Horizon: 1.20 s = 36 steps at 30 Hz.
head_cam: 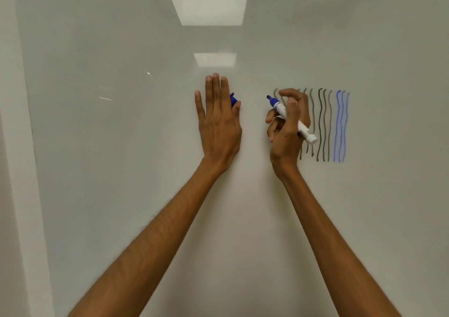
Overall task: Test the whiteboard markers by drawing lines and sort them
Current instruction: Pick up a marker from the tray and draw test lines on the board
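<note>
Lines [323, 125] (black, then blue) partly hidden by right hand [288, 134] gripping marker [279, 106]; left hand [218, 125], fingers [215, 91] straight, thumb pinning cap [232, 99].

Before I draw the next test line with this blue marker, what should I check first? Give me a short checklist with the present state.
1. Blue marker uncapped, tip bare: ok.
2. Right hand grips the marker: ok.
3. Blue cap kept, pinched by the left hand: ok.
4. Tip touching the whiteboard: cannot tell.
5. Bare board left of the drawn lines: ok.
</note>
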### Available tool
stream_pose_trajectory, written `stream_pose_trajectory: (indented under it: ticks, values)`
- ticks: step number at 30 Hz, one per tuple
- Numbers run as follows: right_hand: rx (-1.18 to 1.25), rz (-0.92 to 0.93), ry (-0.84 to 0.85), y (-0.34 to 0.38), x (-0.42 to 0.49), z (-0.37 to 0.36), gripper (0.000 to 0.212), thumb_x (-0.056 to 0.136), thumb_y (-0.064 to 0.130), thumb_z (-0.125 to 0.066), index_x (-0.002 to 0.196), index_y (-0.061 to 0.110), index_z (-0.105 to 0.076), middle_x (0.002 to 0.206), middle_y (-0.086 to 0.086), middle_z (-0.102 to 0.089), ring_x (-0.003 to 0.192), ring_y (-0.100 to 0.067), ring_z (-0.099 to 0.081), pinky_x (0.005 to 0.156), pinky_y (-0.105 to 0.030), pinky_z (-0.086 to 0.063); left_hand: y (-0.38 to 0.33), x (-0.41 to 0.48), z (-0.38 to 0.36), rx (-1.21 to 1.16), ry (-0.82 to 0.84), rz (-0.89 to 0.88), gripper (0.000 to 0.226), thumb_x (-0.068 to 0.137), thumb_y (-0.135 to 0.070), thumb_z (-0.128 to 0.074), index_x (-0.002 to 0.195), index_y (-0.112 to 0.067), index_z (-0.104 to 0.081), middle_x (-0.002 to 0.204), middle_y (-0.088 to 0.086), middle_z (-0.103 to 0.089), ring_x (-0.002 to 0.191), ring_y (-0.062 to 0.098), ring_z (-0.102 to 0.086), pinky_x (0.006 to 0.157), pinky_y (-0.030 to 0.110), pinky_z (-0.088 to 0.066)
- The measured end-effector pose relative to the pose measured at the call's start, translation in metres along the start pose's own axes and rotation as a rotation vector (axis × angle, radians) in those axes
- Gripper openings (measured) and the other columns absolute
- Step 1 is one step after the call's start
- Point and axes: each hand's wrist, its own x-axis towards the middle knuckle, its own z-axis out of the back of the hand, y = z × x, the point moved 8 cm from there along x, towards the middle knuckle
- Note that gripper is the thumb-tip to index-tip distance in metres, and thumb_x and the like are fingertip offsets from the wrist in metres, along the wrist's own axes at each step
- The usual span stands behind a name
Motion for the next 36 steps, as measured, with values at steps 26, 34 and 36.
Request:
stream_pose_trajectory:
  ticks: [26,34,36]
  values:
    - [-0.284,0.289,-0.204,-0.017,-0.002,-0.001,0.020,0.088,0.017,-0.070,0.082,0.010,-0.053,0.071,0.005,-0.057,0.051,-0.027,-0.062,0.045,-0.017,-0.050,0.000,-0.007,0.000,0.019,-0.027,-0.012,0.054,0.107,-0.028,-0.024,0.153,0.000,-0.023,0.161,0.018,-0.023,0.150,0.031,-0.020,0.123,0.048,-0.011]
    - [-0.291,0.259,-0.163,-0.014,-0.008,0.004,0.026,0.087,0.012,-0.072,0.078,0.025,-0.051,0.071,0.010,-0.057,0.055,-0.011,-0.061,0.047,-0.017,-0.051,0.000,-0.017,0.001,0.007,-0.001,-0.001,0.054,0.107,-0.029,-0.019,0.154,-0.001,-0.023,0.161,0.018,-0.023,0.150,0.031,-0.020,0.123,0.048,-0.012]
    - [-0.283,0.250,-0.170,-0.014,-0.011,0.007,0.029,0.087,0.009,-0.072,0.077,0.026,-0.051,0.071,0.011,-0.058,0.053,-0.009,-0.062,0.047,-0.018,-0.051,0.000,-0.030,0.002,0.009,0.023,-0.006,0.054,0.107,-0.029,-0.019,0.155,-0.003,-0.021,0.162,0.017,-0.020,0.151,0.030,-0.017,0.124,0.047,-0.009]
